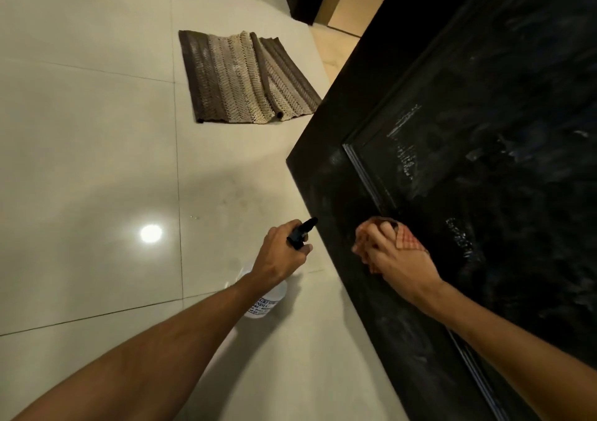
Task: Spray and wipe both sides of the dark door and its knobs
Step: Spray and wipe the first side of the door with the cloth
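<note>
At centre frame, just toward 5 o'clock, your right hand (394,259) bunches a red checked cloth (408,236) and presses it flat on the dark door (484,129), fingers curled over the wad, near the door's free edge. The door fills the frame from 1 o'clock round to 5 o'clock. Pale streaks on the panel look like wet smears or spray residue.

Your left hand (281,249), at 6 o'clock just beside the door edge, is wrapped round the neck of the spray bottle (268,294), one finger at the black trigger and the nozzle aimed toward the door.

Handling, as a guess:
- Cloth is soft and limp, so keep it wadded under the palm or it slides.
- Bottle is light clear plastic. Whether the neck is wet I cannot tell, so keep hold there, not on the body.
- Door is stiff and heavy but hinged, so a hard push may swing it. Brace at the edge.

No knobs are in view, and the other side of the door is hidden.

A striped mat (245,78) lies at 11 o'clock on the tiled floor (90,149), well apart from your hands.
</note>
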`<state>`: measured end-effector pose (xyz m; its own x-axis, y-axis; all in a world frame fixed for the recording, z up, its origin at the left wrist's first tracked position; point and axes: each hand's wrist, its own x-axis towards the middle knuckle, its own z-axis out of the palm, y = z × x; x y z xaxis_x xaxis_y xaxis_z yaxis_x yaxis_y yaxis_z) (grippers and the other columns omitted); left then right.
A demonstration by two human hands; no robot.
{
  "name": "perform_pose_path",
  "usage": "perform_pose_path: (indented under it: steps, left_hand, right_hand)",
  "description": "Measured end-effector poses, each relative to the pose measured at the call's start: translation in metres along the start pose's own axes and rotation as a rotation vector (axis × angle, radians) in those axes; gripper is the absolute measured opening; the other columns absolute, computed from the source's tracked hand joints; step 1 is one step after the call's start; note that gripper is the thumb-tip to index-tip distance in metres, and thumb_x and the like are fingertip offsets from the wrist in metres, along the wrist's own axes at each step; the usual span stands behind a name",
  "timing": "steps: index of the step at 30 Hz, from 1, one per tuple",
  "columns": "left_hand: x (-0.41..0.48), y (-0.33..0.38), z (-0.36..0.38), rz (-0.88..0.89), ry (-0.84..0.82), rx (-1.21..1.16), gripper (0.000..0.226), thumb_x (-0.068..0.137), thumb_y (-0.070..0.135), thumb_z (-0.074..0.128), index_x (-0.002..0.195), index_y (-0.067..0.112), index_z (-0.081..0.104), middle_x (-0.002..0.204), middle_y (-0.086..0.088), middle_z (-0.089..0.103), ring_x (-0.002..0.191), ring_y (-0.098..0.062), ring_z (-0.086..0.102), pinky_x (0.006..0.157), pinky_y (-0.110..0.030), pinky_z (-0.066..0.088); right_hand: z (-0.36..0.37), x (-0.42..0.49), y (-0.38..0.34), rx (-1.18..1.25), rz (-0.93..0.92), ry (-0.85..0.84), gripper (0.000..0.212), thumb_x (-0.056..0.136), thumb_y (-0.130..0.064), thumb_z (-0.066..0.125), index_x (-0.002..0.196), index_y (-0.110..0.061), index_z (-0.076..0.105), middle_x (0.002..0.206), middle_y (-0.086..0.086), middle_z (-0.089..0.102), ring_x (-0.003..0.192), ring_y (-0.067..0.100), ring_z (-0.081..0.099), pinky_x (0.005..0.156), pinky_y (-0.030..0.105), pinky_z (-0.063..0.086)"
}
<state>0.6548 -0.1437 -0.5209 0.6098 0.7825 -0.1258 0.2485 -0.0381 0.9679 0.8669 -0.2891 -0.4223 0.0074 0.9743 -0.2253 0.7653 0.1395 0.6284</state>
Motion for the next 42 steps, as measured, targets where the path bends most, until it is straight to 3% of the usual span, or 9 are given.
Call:
perform_pose_path:
  steps: [6, 11, 13, 17, 22, 27, 32, 37, 42]
  left_hand:
    - [-0.022, 0.002, 0.005, 0.0, 0.006, -0.019, 0.026, 0.086, 0.015, 0.083, 0.11, 0.013, 0.071, 0.085, 0.005, 0.068, 0.078, -0.017, 0.067, 0.078, -0.028, 0.053]
    - [-0.008, 0.0, -0.012, 0.049, 0.021, -0.018, 0.023, 0.084, 0.018, 0.086, 0.097, 0.015, 0.067, 0.082, 0.006, 0.072, 0.077, -0.013, 0.068, 0.075, -0.025, 0.053]
    - [-0.008, -0.004, -0.013, 0.062, 0.042, -0.022, 0.023, 0.084, 0.017, 0.086, 0.094, 0.014, 0.066, 0.081, 0.006, 0.072, 0.074, -0.008, 0.066, 0.07, -0.019, 0.05]
    - [0.003, -0.006, -0.024, 0.105, 0.087, -0.055, 0.023, 0.082, 0.014, 0.086, 0.095, 0.012, 0.067, 0.084, 0.005, 0.072, 0.076, -0.012, 0.067, 0.069, -0.019, 0.049]
    - [0.019, -0.015, -0.035, 0.117, 0.096, -0.063, 0.022, 0.083, 0.015, 0.086, 0.094, 0.014, 0.067, 0.082, 0.007, 0.071, 0.065, -0.003, 0.06, 0.064, -0.014, 0.043]
    - [0.009, -0.018, -0.028, 0.083, 0.045, -0.085, 0.024, 0.084, 0.017, 0.085, 0.102, 0.014, 0.069, 0.085, 0.008, 0.071, 0.073, -0.007, 0.064, 0.07, -0.02, 0.049]
    - [0.005, -0.021, -0.029, 0.059, 0.049, -0.086, 0.021, 0.085, 0.016, 0.084, 0.1, 0.014, 0.069, 0.086, 0.009, 0.07, 0.078, -0.01, 0.067, 0.076, -0.026, 0.053]
    - [-0.006, -0.013, -0.024, 0.092, 0.024, -0.078, 0.022, 0.086, 0.015, 0.084, 0.1, 0.013, 0.068, 0.088, 0.007, 0.071, 0.081, -0.011, 0.068, 0.076, -0.023, 0.052]
    - [-0.033, -0.003, -0.01, 0.119, -0.046, -0.044, 0.022, 0.085, 0.016, 0.085, 0.097, 0.014, 0.067, 0.083, 0.009, 0.07, 0.078, -0.009, 0.067, 0.075, -0.023, 0.053]
  right_hand:
    - [0.006, 0.001, -0.016, -0.148, -0.307, -0.15, 0.038, 0.085, -0.019, 0.075, 0.122, -0.012, 0.072, 0.136, 0.014, 0.049, 0.125, 0.037, 0.043, 0.104, 0.046, 0.043]
    - [-0.028, 0.094, 0.003, -0.009, -0.039, 0.127, 0.03, 0.095, -0.033, 0.062, 0.114, -0.014, 0.075, 0.13, 0.009, 0.058, 0.12, 0.029, 0.052, 0.1, 0.041, 0.047]
    - [-0.02, 0.115, -0.011, -0.066, -0.023, 0.054, 0.032, 0.091, -0.029, 0.066, 0.12, -0.015, 0.072, 0.14, 0.01, 0.05, 0.126, 0.031, 0.046, 0.105, 0.042, 0.042]
    - [-0.001, 0.125, -0.029, -0.161, -0.231, -0.207, 0.037, 0.093, -0.025, 0.066, 0.128, -0.013, 0.068, 0.137, 0.006, 0.046, 0.129, 0.028, 0.04, 0.109, 0.04, 0.038]
    - [-0.015, 0.191, -0.016, -0.213, -0.086, 0.029, 0.035, 0.095, -0.023, 0.064, 0.13, -0.019, 0.067, 0.146, 0.007, 0.045, 0.137, 0.029, 0.038, 0.116, 0.04, 0.033]
    - [0.007, 0.13, -0.035, -0.166, -0.32, -0.277, 0.038, 0.096, -0.026, 0.063, 0.133, -0.02, 0.063, 0.143, 0.007, 0.043, 0.133, 0.03, 0.036, 0.113, 0.042, 0.033]
    - [-0.002, 0.115, -0.015, -0.05, -0.051, -0.05, 0.044, 0.086, -0.027, 0.075, 0.129, -0.017, 0.068, 0.148, 0.012, 0.044, 0.132, 0.034, 0.04, 0.109, 0.045, 0.041]
    - [0.045, -0.007, -0.06, -0.041, -0.271, -0.302, 0.047, 0.083, -0.013, 0.073, 0.13, -0.016, 0.067, 0.144, 0.013, 0.043, 0.13, 0.036, 0.039, 0.11, 0.048, 0.039]
    - [-0.024, -0.067, -0.039, 0.138, 0.169, -0.178, 0.048, 0.081, -0.017, 0.08, 0.126, -0.007, 0.07, 0.136, 0.017, 0.053, 0.116, 0.038, 0.05, 0.099, 0.051, 0.049]
